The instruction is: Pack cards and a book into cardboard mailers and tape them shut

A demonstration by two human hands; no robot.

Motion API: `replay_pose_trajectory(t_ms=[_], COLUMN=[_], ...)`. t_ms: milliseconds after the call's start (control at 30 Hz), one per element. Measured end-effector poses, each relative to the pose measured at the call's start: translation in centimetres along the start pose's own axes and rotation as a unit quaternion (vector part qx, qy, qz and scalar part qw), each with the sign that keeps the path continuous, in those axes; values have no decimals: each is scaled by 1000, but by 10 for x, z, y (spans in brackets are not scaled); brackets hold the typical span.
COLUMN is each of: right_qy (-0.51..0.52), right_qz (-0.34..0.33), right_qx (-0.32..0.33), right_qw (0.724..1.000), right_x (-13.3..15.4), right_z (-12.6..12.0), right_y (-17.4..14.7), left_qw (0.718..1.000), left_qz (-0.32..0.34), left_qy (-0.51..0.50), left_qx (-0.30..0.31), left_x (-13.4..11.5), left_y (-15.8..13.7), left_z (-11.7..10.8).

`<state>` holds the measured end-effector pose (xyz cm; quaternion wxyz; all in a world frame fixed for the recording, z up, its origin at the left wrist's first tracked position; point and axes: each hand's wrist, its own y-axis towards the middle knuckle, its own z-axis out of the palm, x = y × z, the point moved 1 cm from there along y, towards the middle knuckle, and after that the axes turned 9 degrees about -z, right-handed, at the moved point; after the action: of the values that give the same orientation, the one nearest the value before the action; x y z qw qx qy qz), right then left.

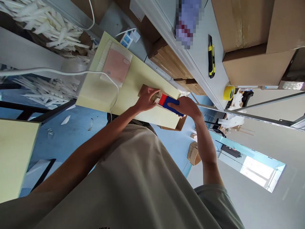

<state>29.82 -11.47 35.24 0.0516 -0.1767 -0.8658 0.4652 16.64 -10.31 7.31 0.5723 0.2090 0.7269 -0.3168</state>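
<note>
My right hand (188,107) is wrapped round a small blue-and-red box (172,105), held at a slant over the pale yellow table (133,103). The box's red end points towards my left hand (146,99). Bent fingers of that hand close at a pale, partly clear piece (157,99) by the red end; what exactly they grip is too small to make out. Under and behind the left fingers lies a piece of brown cardboard (142,89), partly hidden by the hand.
A pink, flat packet (117,62) lies on the table near a white cable (111,79). The grey shelf (202,63) holds a yellow-black utility knife (211,58), yellow tape roll (229,92) and cardboard boxes (252,28). A power strip (126,40) sits behind the table.
</note>
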Motion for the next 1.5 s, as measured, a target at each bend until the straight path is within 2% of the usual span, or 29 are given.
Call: replay_pose_trajectory(t_ms=[100, 300, 600, 733, 1033, 1167, 1333, 1400, 1500], right_qy=[-18, -27, -9, 9, 26, 48, 48, 53, 70], right_qz=[5, 5, 21, 26, -28, -66, -109, -118, -136], right_qx=[-2, -8, 35, 47, 43, 18, 2, 3, -4], right_qw=[1000, 1000, 999, 998, 998, 997, 993, 992, 988], right_x=[0, -6, -56, -77, -107, -120, -125, -127, -132], right_z=[0, 5, 23, 38, 67, 79, 88, 89, 91], right_y=[-2, 0, 28, 49, 93, 108, 112, 108, 105], left_qw=[997, 990, 990, 990, 992, 984, 954, 944, 934], left_qz=[20, 27, -7, -10, -29, -53, -65, -59, -57], left_qy=[57, 120, 115, 116, 115, 167, 274, 308, 342], left_qx=[38, 63, 82, 74, 35, -15, -106, -104, -91], left_x=[-10, -2, 5, 6, 15, 2, -18, -18, -13], left_y=[12, 25, 24, 26, 18, 6, -6, -7, -5], left_z=[-5, 0, -3, -2, 5, 24, 71, 83, 89])
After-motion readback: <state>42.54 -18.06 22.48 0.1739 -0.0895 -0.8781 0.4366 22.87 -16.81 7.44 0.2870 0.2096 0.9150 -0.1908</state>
